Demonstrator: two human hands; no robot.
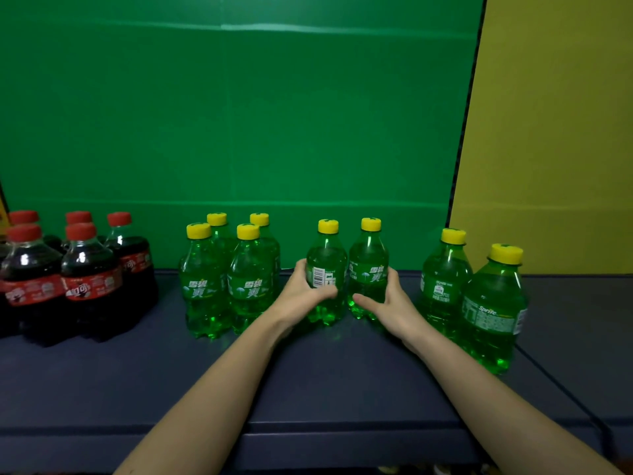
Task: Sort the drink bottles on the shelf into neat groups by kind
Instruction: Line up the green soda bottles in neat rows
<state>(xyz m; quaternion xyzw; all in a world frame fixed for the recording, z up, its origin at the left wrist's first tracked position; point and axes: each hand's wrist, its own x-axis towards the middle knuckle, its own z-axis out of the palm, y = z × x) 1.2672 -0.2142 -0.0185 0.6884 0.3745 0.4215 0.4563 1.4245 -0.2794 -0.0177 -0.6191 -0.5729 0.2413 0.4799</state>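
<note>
Two green Sprite bottles with yellow caps stand upright side by side at the middle of the dark shelf (342, 378). My left hand (301, 298) grips the left one (325, 258) around its label. My right hand (387, 301) grips the right one (369, 258) from its right side. Left of them stands a tight cluster of several Sprite bottles (226, 282). Two more Sprite bottles (445, 282) (493, 313) stand apart at the right. Several dark cola bottles with red caps (78, 275) are grouped at the far left.
A green backdrop (239, 114) closes the back of the shelf and a yellow panel (555, 132) closes the right side. The shelf's front edge (342, 437) runs under my forearms. A gap lies between the cola group and the Sprite cluster.
</note>
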